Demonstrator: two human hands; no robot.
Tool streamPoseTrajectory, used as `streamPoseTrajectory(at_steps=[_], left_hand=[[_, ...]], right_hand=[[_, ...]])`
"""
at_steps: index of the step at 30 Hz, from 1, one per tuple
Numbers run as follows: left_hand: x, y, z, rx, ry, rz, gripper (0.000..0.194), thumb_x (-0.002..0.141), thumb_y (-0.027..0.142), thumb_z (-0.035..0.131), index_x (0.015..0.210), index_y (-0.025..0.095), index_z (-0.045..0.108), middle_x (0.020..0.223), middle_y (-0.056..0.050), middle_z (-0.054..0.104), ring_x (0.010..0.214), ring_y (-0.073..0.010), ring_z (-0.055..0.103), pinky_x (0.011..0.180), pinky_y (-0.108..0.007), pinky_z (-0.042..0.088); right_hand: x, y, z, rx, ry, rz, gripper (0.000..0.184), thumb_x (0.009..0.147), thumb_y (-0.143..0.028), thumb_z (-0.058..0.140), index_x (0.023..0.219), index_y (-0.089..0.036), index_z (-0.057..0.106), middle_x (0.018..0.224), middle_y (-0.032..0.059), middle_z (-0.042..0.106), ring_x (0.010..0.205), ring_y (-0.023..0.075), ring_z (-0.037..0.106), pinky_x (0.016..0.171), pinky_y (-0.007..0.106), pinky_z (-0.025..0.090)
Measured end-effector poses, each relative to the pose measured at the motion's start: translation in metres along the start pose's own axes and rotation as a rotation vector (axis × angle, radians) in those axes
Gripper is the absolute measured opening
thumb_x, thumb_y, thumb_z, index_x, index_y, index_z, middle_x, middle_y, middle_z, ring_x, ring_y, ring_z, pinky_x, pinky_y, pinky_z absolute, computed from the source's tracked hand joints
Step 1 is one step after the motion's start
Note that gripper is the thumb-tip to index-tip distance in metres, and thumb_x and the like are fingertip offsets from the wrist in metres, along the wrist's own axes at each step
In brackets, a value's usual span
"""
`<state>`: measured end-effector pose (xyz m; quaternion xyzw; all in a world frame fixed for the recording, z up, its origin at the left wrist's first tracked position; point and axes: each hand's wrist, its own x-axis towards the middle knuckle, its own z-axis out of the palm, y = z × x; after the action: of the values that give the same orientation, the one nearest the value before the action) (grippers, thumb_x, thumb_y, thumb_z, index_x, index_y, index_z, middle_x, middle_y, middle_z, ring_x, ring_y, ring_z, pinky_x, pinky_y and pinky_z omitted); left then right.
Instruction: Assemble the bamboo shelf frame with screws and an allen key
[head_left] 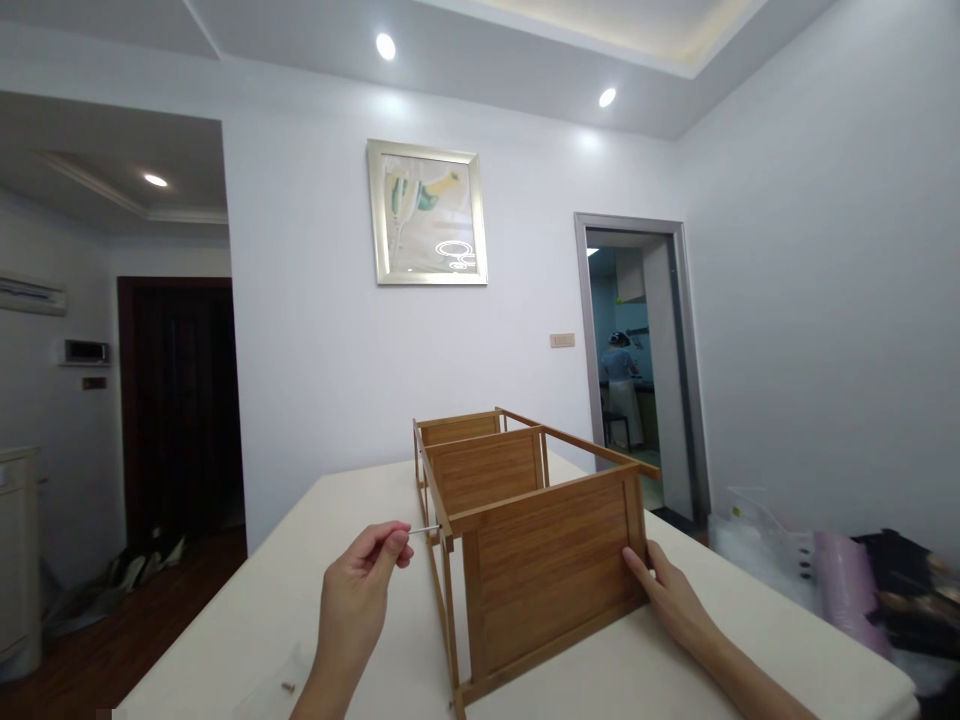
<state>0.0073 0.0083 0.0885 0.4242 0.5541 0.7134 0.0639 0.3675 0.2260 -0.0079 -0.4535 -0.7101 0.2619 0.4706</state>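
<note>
A brown wooden shelf rack [555, 570] lies on its side, its several slatted panels standing upright between thin rails. Pinched between the thumb and fingers of my left hand [369, 560] is a thin metal hex key [424, 530]. Its tip meets the rack's left upper rail near the closest panel; the end inside my fingers is hidden. My right hand [667, 590] grips the right edge of that panel, thumb on the front face and the other fingers partly hidden along the side. A small screw [288, 687] rests at lower left, beside clear plastic.
The rack is on a cream table [300, 560]. Plastic wrap and a pink roll [844, 590] are piled at the right. A framed picture [427, 212] hangs on the wall behind. A person [621, 385] stands beyond the doorway.
</note>
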Motion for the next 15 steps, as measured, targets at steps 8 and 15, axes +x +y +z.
streamPoseTrajectory(at_steps=[8,15], left_hand=[[-0.003,0.008,0.001,-0.032,0.04,0.035,0.037,0.064,0.051,0.079,0.081,0.019,0.077,0.078,-0.005,0.075,0.071,-0.019,0.07,0.072,-0.027,0.059],[-0.006,0.01,0.009,-0.139,0.126,0.089,0.05,0.064,0.041,0.083,0.108,0.021,0.072,0.083,-0.003,0.077,0.076,-0.0171,0.072,0.078,-0.027,0.061]], right_hand=[[0.0,0.0,0.0,-0.009,0.01,0.007,0.045,0.086,-0.066,0.046,0.097,-0.024,0.056,0.095,0.0064,0.073,0.09,0.0285,0.067,0.082,0.039,0.051],[-0.002,-0.006,-0.001,-0.015,0.043,0.004,0.042,0.084,-0.064,0.049,0.093,-0.025,0.058,0.091,0.0052,0.074,0.086,0.028,0.068,0.077,0.037,0.052]])
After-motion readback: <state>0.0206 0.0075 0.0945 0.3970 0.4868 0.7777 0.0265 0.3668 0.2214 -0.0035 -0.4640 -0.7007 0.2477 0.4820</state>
